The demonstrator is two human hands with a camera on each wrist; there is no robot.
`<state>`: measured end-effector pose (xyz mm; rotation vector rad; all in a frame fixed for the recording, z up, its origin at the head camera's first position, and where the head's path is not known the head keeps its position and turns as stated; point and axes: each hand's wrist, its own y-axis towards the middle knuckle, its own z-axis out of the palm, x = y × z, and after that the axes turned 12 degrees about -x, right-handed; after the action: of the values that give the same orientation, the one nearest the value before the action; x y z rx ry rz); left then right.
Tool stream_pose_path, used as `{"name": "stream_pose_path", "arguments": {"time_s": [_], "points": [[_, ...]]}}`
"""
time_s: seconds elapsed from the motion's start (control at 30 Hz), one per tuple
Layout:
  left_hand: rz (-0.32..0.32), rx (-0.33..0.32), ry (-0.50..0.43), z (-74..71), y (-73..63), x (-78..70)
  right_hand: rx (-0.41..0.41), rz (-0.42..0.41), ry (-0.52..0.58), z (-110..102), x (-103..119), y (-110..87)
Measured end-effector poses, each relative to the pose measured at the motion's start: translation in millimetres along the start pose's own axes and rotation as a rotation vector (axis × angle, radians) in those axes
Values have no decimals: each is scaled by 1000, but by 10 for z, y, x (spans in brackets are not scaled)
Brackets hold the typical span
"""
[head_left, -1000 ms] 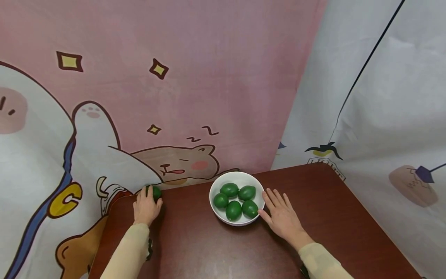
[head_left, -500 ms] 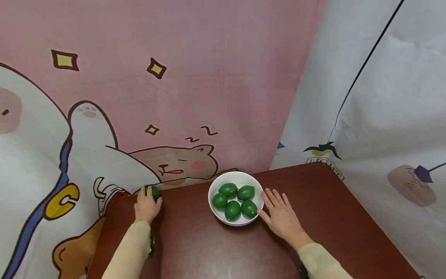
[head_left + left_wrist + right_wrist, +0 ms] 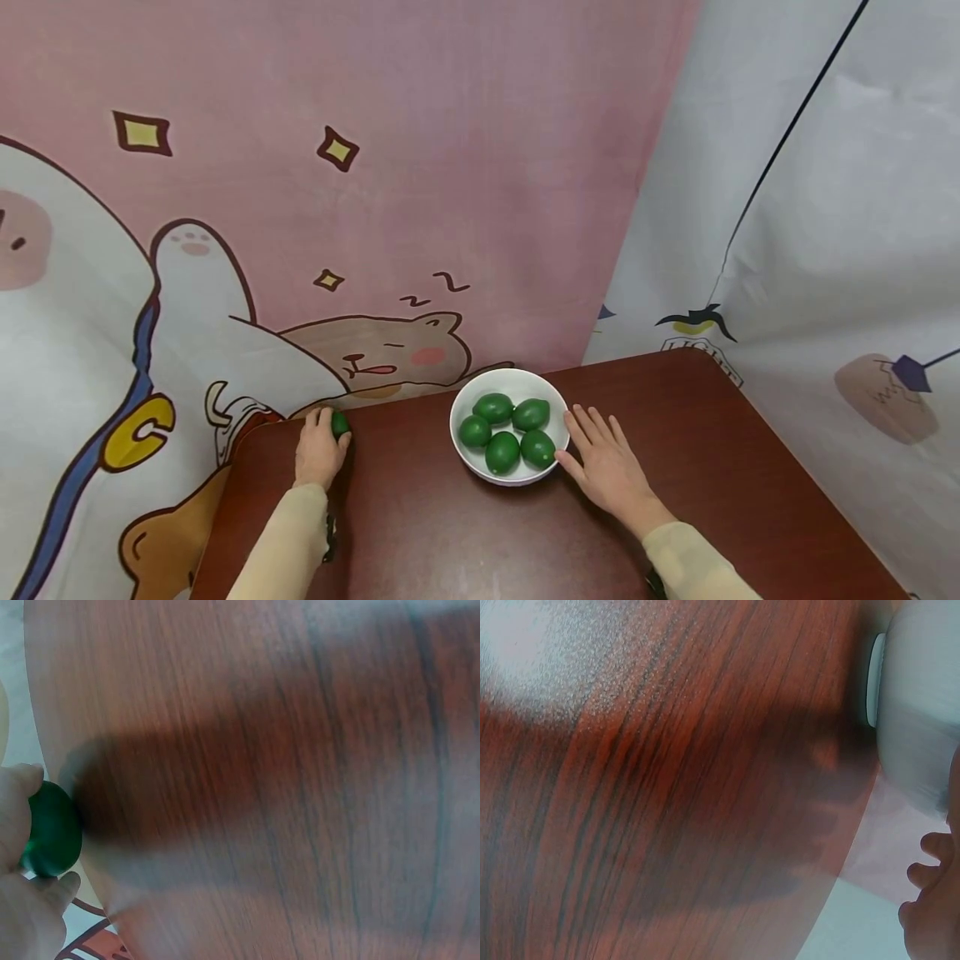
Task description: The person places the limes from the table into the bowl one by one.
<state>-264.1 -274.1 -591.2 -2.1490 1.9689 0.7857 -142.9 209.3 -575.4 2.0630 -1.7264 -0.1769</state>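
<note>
Near the table's back left edge, my left hand (image 3: 319, 450) grips a green lime (image 3: 340, 423). In the left wrist view the same lime (image 3: 54, 831) shows between the thumb and fingers, at the table's rim. A white bowl (image 3: 462, 457) stands by the back edge, holding several green limes (image 3: 502, 452). My right hand (image 3: 606, 467) lies with straight fingers against the bowl's right side, thumb at the rim. The right wrist view shows the bowl's outer wall (image 3: 919, 697) and, at the right border, the fingertips (image 3: 922, 875).
The dark brown wooden table (image 3: 420, 533) carries the bowl. A pink printed cloth (image 3: 480, 167) hangs right behind its back edge. Another pale cloth (image 3: 847, 208) hangs at the right, and the print continues down the left side.
My left hand has shifted slightly right and its fingers have drawn in round the lime, which now shows on the hand's right side. My right hand and the bowl stay put.
</note>
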Motion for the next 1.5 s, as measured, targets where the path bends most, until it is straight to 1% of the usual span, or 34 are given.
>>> {"name": "stream_pose_path", "arguments": {"time_s": [0.13,0.23,0.43,0.7,0.93,1.17,1.33,1.5], "points": [[-2,-4,-9,-18,-42,-43,6,2,-5,3,-9,-6],[7,-12,-9,-20,-67,-61,18,6,-6,10,-13,-6],[8,-32,-10,11,-108,-84,41,15,15,6,-12,2],[20,-36,-9,40,-172,-142,52,23,17,-8,-20,-8],[48,-44,-13,65,-253,-192,44,27,22,-25,-21,-11],[67,-72,-30,76,-343,-274,38,26,21,-16,-27,-15],[78,-66,-28,66,-405,-321,33,24,24,-6,-22,-15],[101,-68,-24,73,-469,-324,23,16,28,17,-16,-14]]}}
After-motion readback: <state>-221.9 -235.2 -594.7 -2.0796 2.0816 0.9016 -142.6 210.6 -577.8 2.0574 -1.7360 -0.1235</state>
